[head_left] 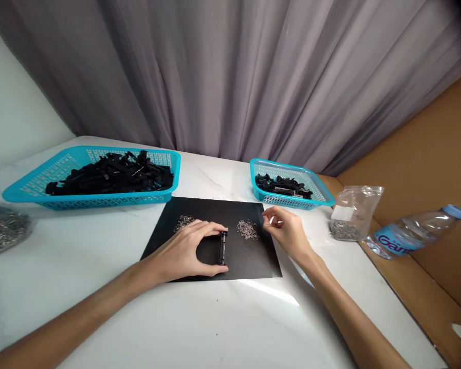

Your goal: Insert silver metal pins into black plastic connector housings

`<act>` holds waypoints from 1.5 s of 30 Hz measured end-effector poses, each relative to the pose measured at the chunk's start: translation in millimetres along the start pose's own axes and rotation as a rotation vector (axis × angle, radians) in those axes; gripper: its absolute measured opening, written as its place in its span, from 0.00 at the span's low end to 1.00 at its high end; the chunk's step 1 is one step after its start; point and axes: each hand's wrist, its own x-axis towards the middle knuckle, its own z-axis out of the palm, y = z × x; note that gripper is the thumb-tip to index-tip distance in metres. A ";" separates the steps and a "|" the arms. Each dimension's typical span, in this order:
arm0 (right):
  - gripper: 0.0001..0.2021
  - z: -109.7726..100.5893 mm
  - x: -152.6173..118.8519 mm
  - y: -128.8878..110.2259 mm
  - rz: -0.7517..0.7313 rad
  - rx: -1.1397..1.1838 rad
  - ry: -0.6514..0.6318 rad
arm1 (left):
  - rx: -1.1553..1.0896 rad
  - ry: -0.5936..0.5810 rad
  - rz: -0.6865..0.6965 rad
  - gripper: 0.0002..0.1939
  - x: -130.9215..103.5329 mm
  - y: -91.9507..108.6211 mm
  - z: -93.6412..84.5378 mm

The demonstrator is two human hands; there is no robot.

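Between thumb and fingers, my left hand (188, 251) grips a narrow black plastic part (223, 248) by its two ends, over a black mat (211, 212). Past the mat's right edge, my right hand (286, 229) is closed, thumb against fingertips; anything pinched there is too small to make out. A pile of small metal pieces (247, 230) lies on the mat between the two hands. Another small metal pile (183, 222) is partly covered by my left hand.
A blue basket (111, 197) heaped with black plastic parts stands back left, and a smaller blue basket (292, 201) with similar parts back right. Bags of metal pieces lie at the left (5, 228) and right (346, 228). A water bottle (411, 233) is at the far right.
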 end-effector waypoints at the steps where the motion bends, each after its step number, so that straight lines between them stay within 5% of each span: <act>1: 0.06 0.0 -0.1 0.1 0.003 0.001 -0.008 | 0.021 0.007 0.014 0.35 0.5 -0.1 0.4; 15: 0.05 -4.5 -5.8 -39.9 0.074 0.101 -0.174 | 0.100 0.070 0.088 0.33 -1.6 -2.5 7.0; 23: 0.06 20.2 -12.8 -46.6 -0.078 0.122 -0.116 | 0.082 0.087 0.137 0.33 -1.8 -2.1 7.9; 30: 0.05 23.9 -14.8 -50.4 0.051 0.246 -0.136 | 0.070 0.086 0.132 0.33 -1.5 -0.5 8.7; 45: 0.05 34.5 -21.3 -67.7 -0.026 0.210 -0.097 | 0.091 0.110 0.103 0.34 -0.9 0.8 13.8</act>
